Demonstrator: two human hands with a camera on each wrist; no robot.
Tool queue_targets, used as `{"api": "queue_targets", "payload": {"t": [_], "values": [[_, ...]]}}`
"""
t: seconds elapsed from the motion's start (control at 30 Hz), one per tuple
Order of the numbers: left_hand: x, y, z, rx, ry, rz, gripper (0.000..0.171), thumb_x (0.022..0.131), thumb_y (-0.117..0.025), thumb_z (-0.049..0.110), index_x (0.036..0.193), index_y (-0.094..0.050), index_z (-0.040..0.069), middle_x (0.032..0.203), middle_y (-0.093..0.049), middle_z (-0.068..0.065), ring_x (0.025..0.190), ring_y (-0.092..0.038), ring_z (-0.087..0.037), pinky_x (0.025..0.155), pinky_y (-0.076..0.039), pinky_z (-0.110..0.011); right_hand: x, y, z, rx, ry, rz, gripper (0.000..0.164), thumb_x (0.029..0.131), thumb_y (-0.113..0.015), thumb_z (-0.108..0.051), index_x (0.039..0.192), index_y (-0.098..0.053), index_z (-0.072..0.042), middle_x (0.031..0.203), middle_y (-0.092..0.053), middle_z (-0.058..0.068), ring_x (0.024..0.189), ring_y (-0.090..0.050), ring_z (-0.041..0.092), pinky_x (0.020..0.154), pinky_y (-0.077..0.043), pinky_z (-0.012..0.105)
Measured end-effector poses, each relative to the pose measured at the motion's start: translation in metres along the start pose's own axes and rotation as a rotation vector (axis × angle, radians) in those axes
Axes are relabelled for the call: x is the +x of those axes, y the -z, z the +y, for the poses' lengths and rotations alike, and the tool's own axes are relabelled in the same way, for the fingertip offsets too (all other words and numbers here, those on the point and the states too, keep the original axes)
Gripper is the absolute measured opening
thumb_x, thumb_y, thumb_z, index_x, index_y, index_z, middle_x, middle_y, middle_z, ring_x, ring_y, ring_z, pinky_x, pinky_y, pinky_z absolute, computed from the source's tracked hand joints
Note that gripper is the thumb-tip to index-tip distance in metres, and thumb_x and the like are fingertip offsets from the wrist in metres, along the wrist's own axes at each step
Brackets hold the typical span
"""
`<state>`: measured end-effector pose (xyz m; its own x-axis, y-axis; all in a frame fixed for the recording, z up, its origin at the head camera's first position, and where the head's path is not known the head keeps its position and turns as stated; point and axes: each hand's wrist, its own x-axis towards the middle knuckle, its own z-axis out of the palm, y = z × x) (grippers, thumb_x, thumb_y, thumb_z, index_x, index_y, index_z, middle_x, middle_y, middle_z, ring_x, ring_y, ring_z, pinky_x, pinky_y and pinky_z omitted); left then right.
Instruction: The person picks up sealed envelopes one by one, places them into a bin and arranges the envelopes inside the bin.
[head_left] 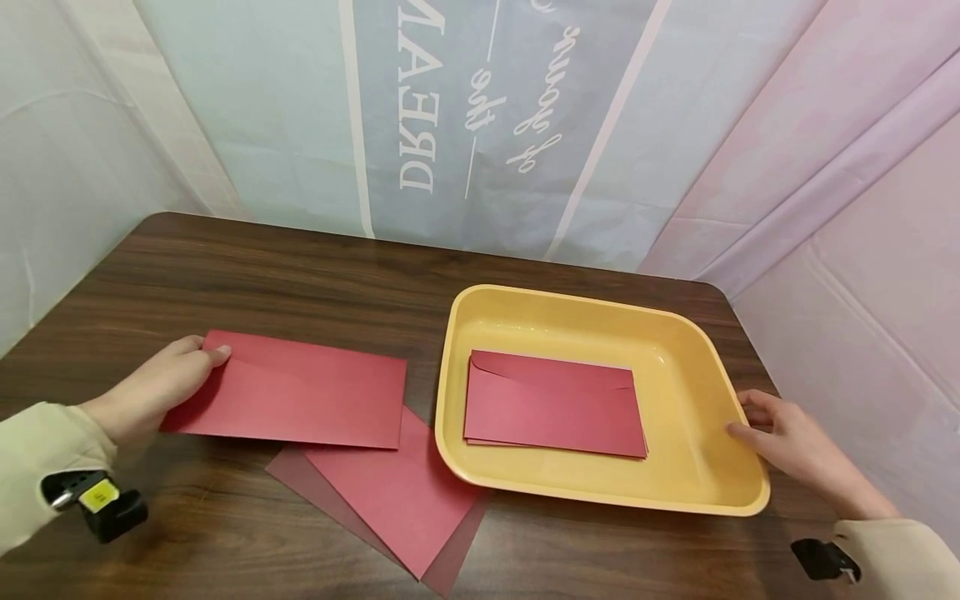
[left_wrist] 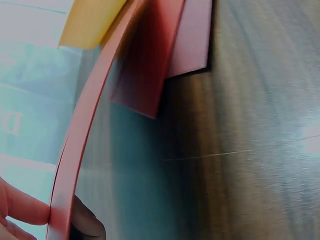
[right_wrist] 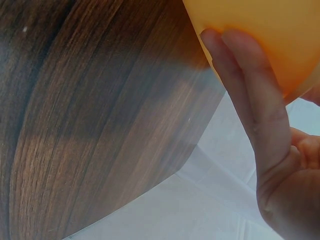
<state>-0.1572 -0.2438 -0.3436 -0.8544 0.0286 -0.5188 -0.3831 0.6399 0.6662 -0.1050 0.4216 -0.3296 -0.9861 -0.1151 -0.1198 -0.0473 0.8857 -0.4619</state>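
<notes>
My left hand (head_left: 161,379) pinches the left end of a red envelope (head_left: 307,392), thumb on its upper face. In the left wrist view the envelope (left_wrist: 82,145) is seen nearly edge-on between thumb and fingers. Its right end hangs over two more red envelopes (head_left: 408,492), which lie overlapping and slanted on the table. My right hand (head_left: 787,437) grips the right rim of a yellow tray (head_left: 690,417), thumb inside. The right wrist view has its fingers (right_wrist: 255,75) against the tray's outer wall. Inside the tray lies a small stack of red envelopes (head_left: 555,408), flap side up.
The dark wood table (head_left: 262,267) has rounded far corners. Behind it hangs a pale cloth backdrop (head_left: 285,108) with lettering, and pinkish cloth (head_left: 862,167) stands at the right. The tray's left wall borders the loose envelopes.
</notes>
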Motion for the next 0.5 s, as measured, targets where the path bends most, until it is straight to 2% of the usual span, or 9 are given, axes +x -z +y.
{"api": "queue_targets", "payload": {"t": [0.07, 0.17, 0.33, 0.4, 0.5], "values": [[0.0, 0.002, 0.004, -0.001, -0.005, 0.016, 0.07, 0.103, -0.019, 0.035, 0.139, -0.007, -0.023, 0.121, -0.036, -0.033, 0.103, -0.043, -0.038, 0.077, -0.039, -0.035, 0.0, 0.0, 0.0, 0.008, 0.001, -0.001, 0.027, 0.09, -0.062, -0.007, 0.111, -0.054, 0.008, 0.095, -0.069, 0.025, 0.066, -0.061, -0.004, 0.057, -0.048, 0.019], [0.0, 0.006, 0.01, -0.003, -0.025, 0.024, 0.07, 0.103, -0.018, 0.035, 0.139, -0.005, -0.024, 0.121, -0.034, -0.034, 0.104, -0.042, -0.038, 0.077, -0.04, -0.036, 0.0, 0.0, 0.0, 0.006, 0.01, 0.009, 0.025, 0.09, -0.062, -0.006, 0.11, -0.055, 0.007, 0.094, -0.069, 0.025, 0.065, -0.061, -0.005, 0.057, -0.048, 0.018], [-0.001, 0.011, 0.02, -0.027, -0.053, 0.015, 0.073, 0.103, -0.017, 0.035, 0.138, 0.008, -0.024, 0.13, -0.023, -0.04, 0.112, -0.033, -0.045, 0.09, -0.037, -0.05, 0.0, 0.0, 0.0, -0.003, 0.006, 0.01, 0.023, 0.09, -0.062, -0.006, 0.108, -0.056, 0.006, 0.094, -0.07, 0.025, 0.066, -0.061, -0.005, 0.058, -0.047, 0.017], [-0.002, 0.013, 0.023, -0.027, -0.062, 0.022, 0.072, 0.103, -0.017, 0.034, 0.139, 0.006, -0.023, 0.128, -0.026, -0.039, 0.108, -0.038, -0.042, 0.087, -0.04, -0.048, 0.0, 0.0, -0.001, -0.005, -0.001, 0.006, 0.024, 0.09, -0.062, -0.007, 0.109, -0.055, 0.006, 0.095, -0.069, 0.025, 0.066, -0.061, -0.005, 0.058, -0.047, 0.017], [-0.003, 0.015, 0.027, -0.029, -0.066, 0.036, 0.068, 0.103, -0.018, 0.033, 0.139, -0.002, -0.023, 0.118, -0.038, -0.031, 0.094, -0.049, -0.028, 0.076, -0.046, -0.037, 0.0, 0.0, 0.0, -0.002, -0.004, 0.004, 0.025, 0.09, -0.062, -0.007, 0.11, -0.055, 0.007, 0.095, -0.069, 0.025, 0.066, -0.061, -0.005, 0.058, -0.047, 0.018]]}}
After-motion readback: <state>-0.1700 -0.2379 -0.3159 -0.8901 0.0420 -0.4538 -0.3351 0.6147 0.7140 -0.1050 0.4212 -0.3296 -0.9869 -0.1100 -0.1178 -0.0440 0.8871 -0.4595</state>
